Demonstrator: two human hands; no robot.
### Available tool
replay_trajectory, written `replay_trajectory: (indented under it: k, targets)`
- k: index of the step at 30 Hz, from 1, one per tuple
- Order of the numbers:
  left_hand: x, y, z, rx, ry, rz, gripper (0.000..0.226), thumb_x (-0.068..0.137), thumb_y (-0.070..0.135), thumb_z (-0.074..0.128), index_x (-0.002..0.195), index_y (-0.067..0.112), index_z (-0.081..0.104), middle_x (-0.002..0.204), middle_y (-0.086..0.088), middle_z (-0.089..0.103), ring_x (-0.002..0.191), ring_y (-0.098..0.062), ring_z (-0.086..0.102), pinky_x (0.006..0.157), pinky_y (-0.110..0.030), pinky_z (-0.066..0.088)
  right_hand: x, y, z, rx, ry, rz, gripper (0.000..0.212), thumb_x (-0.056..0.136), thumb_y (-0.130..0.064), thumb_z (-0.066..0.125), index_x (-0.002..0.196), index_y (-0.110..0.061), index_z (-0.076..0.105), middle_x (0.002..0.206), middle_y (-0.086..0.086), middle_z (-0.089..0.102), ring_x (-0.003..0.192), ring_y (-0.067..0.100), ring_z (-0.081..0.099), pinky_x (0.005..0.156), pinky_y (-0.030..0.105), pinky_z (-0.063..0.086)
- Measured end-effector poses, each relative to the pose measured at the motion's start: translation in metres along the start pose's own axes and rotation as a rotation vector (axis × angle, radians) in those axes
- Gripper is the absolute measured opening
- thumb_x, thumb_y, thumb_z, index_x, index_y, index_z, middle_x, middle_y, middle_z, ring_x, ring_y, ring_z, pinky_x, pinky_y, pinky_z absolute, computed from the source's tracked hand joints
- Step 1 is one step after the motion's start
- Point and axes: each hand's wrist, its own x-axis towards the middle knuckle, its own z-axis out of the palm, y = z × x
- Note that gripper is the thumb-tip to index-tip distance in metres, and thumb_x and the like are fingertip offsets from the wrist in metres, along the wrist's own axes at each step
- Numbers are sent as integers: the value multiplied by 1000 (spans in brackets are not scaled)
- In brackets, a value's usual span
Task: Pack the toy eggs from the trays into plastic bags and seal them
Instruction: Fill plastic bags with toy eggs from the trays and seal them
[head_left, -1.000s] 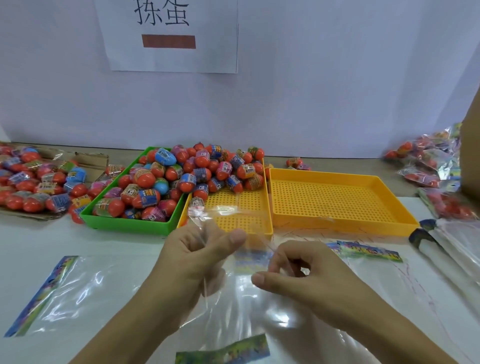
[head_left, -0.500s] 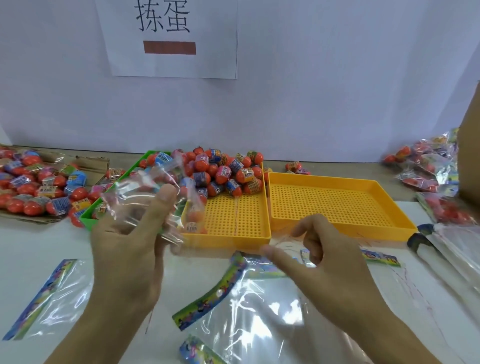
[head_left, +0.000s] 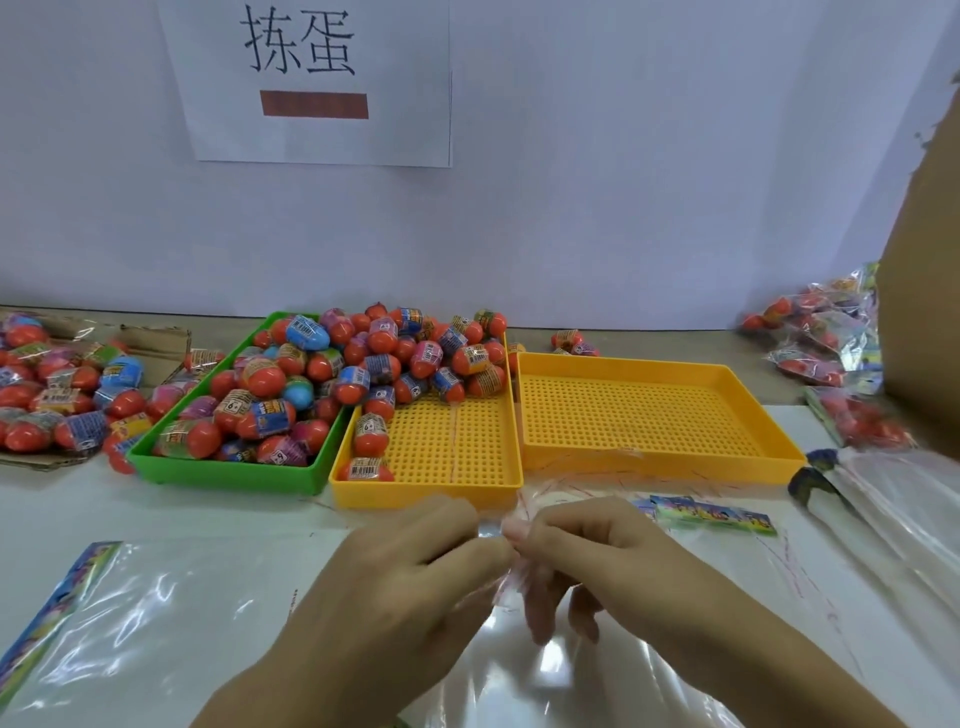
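From the head camera, both hands meet low in the middle of the view, over the white tabletop (head_left: 218, 519). The left hand (head_left: 395, 577) and the right hand (head_left: 587, 551) each have fingers curled in a pinching grip on the top edge of a clear plastic bag (head_left: 519, 670), which hangs down between them and spreads toward the near edge.

Behind the hands, toy eggs (head_left: 363, 364) are heaped across a green tray (head_left: 228, 473) and the far part of a yellow tray (head_left: 447, 483) just beside it; two eggs lie apart nearer its front wall. A second yellow tray (head_left: 769, 415) stands to the right. More eggs sit on cardboard (head_left: 156, 343) at far left. Filled bags (head_left: 821, 338) lie at far right. Another flat bag (head_left: 156, 613) lies at left.
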Motion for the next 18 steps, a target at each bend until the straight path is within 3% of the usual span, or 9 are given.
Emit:
replay_trajectory:
  k: [2,5,7,10,13,15,16,18]
  targets:
    - [-1,1,-2,-53,-69,-20,10,88,22,64,90,17,72,75,4,46,66,-10,41,48,-28,38,1,2,-1,10,22,16,32,94,-25,62,62,-21,65,63,6,64,63,17,61,48,23,39]
    - [-3,1,-8,-190,-154,-128,23,82,47,73,87,25,75,86,8,50,79,-3,46,64,-21,41,0,0,-1,29,41,5,25,87,-18,63,62,-16,62,68,9,65,65,25,57,53,33,44]
    - [-3,3,-13,-229,-152,-148,29,81,55,71,75,27,66,100,12,50,94,-2,47,78,-16,38,-1,-2,0,70,20,-16,21,79,-18,56,60,-17,63,78,13,70,72,23,64,60,37,50]
    - [-2,5,-15,-224,-175,-127,37,84,65,59,79,31,48,119,14,46,110,-5,44,90,-16,32,-1,-3,1,93,-35,-56,24,75,-19,49,56,-24,63,85,12,75,80,20,71,62,30,55]
    - [-1,3,-10,-433,-161,-368,26,55,54,62,80,46,59,119,30,48,121,-2,45,93,-29,36,0,2,-1,10,27,-95,23,77,-18,56,55,-23,63,79,9,75,71,18,72,58,32,56]
    - [5,0,-7,-537,-179,-529,40,43,45,60,82,52,64,110,33,54,113,7,49,92,-35,40,1,8,-2,-27,108,-124,22,81,-14,64,59,-19,63,75,10,73,71,24,72,53,36,54]
    - [9,-2,-7,-552,-191,-549,37,45,47,68,81,46,64,110,26,56,106,9,52,89,-33,41,2,11,-2,-31,157,-145,18,81,-12,68,65,-17,64,73,11,72,70,26,72,50,35,53]
    - [11,-1,-10,-384,-217,-489,50,51,77,73,78,40,53,112,14,55,98,5,54,80,-24,41,4,13,-3,35,234,-170,14,78,-9,74,83,-16,63,72,13,69,63,30,71,44,31,48]
